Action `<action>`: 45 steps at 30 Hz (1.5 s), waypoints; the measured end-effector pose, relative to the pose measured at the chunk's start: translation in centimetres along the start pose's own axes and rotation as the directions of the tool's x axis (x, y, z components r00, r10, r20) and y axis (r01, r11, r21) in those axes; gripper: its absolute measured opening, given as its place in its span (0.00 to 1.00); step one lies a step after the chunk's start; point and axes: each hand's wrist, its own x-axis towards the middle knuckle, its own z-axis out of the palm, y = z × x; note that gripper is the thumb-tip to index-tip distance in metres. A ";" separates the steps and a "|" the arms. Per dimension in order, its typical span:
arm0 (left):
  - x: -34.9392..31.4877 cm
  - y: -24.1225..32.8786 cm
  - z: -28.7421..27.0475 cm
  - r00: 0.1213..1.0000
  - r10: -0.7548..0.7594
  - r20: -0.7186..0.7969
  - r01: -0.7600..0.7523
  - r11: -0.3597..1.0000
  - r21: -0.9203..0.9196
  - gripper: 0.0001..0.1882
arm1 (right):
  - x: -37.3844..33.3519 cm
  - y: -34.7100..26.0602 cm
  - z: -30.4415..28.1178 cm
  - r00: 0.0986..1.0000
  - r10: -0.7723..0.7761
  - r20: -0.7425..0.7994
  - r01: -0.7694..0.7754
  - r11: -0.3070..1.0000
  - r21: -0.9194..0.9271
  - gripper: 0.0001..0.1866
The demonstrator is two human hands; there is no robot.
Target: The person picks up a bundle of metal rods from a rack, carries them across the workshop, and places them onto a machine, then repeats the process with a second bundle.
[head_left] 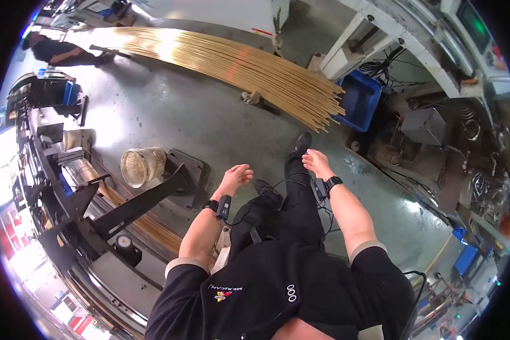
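My left hand [238,177] hovers over the floor in front of my body, its fingers curled in loosely with nothing seen in them. To its right, my right hand [318,163] is held at about the same height, fingers half bent and a little apart, also empty. Neither touches anything. Each wrist wears a black strap with a small dark box, and thin black cables run from them. Beyond my hands, a long bundle of brass-coloured rods [226,59] stretches from the far left to the middle right, its uneven ends nearest my right hand.
A blue bin [360,101] stands beside the rod ends, under a white machine frame [402,42]. At left are a stained bucket [143,167], a dark metal stand [185,175] and a long machine. A grey box [424,126] sits at right. Another person [62,52] stands far left.
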 end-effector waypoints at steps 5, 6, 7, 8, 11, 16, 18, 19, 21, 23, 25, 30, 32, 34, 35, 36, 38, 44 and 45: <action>13.6 3.2 6.5 0.996 -0.037 0.076 0.040 0.999 -0.034 0.20 | 10.8 -4.1 -4.2 0.994 0.105 0.029 -0.109 0.943 0.315 0.26; 16.5 3.7 7.8 0.995 -0.018 0.097 0.024 0.998 -0.059 0.20 | 13.0 -4.8 -4.8 0.995 0.098 0.015 -0.097 0.929 0.358 0.28; 19.2 4.2 8.8 0.990 -0.025 0.140 0.037 0.996 -0.086 0.22 | 15.0 -5.1 -5.1 0.996 0.089 0.006 -0.085 0.919 0.386 0.37; 21.5 4.4 9.9 0.991 -0.039 0.130 0.052 0.993 -0.102 0.22 | 16.6 -5.1 -5.3 0.993 0.118 0.020 -0.115 0.891 0.439 0.40; 28.9 4.9 12.7 0.995 -0.053 0.085 0.068 0.979 -0.194 0.25 | 21.8 -4.8 -5.0 0.975 0.207 -0.085 -0.139 0.859 0.493 0.50; 39.4 5.0 14.9 0.993 -0.048 -0.110 0.008 0.941 -0.339 0.32 | 28.4 -3.9 -3.8 0.961 0.259 -0.097 -0.148 0.777 0.612 0.48; 42.3 5.2 15.2 0.990 -0.047 -0.130 -0.007 0.922 -0.387 0.31 | 30.2 -3.8 -3.5 0.955 0.270 -0.125 -0.115 0.723 0.681 0.40; 43.3 5.5 15.3 0.990 -0.060 -0.131 0.002 0.913 -0.408 0.30 | 31.1 -3.9 -3.2 0.970 0.238 -0.057 -0.099 0.595 0.797 0.30; 44.4 6.1 15.8 0.981 -0.053 -0.188 -0.026 0.918 -0.395 0.29 | 31.9 -4.0 -2.6 0.991 0.133 -0.014 -0.063 0.559 0.827 0.30; 44.5 7.1 16.7 0.981 -0.067 -0.182 -0.024 0.889 -0.458 0.27 | 31.8 -4.3 -2.1 0.992 0.120 -0.030 -0.042 0.556 0.830 0.32; 44.1 8.7 18.0 0.979 -0.120 -0.164 0.014 0.844 -0.536 0.23 | 31.1 -5.4 -1.9 0.975 0.197 -0.104 -0.026 0.565 0.825 0.27; 42.9 15.1 23.5 0.983 -0.110 -0.144 -0.001 0.792 -0.610 0.21 | 28.2 -13.3 -3.2 0.984 0.097 -0.150 0.027 0.749 0.662 0.28; 42.5 17.8 26.0 0.992 -0.055 -0.111 -0.021 0.808 -0.589 0.21 | 27.7 -18.8 -4.3 0.982 0.122 -0.142 0.015 0.706 0.708 0.30; 41.1 19.1 27.9 0.990 0.041 -0.134 -0.103 0.863 -0.494 0.22 | 26.1 -21.9 -4.5 0.993 -0.043 -0.114 0.105 0.780 0.617 0.30; 40.0 19.1 28.1 0.996 0.059 -0.070 -0.085 0.886 -0.455 0.21 | 24.8 -22.0 -4.0 0.995 0.016 -0.102 0.048 0.802 0.596 0.30; 38.5 18.4 27.8 0.999 -0.017 -0.051 -0.006 0.905 -0.425 0.22 | 23.3 -21.8 -3.6 0.998 0.041 -0.047 -0.007 0.827 0.562 0.30; 35.6 16.8 26.3 0.998 -0.057 0.024 0.062 0.931 -0.360 0.22 | 20.4 -20.6 -2.4 0.965 0.188 -0.185 -0.065 0.849 0.524 0.26; 29.5 13.4 21.2 0.976 -0.103 -0.194 0.053 0.967 -0.250 0.29 | 14.5 -18.9 0.6 0.993 0.084 -0.087 -0.037 0.894 0.446 0.38; 28.3 13.2 20.9 0.966 -0.125 -0.226 0.066 0.966 -0.251 0.30 | 13.4 -19.0 0.9 0.994 0.080 -0.080 -0.040 0.908 0.416 0.41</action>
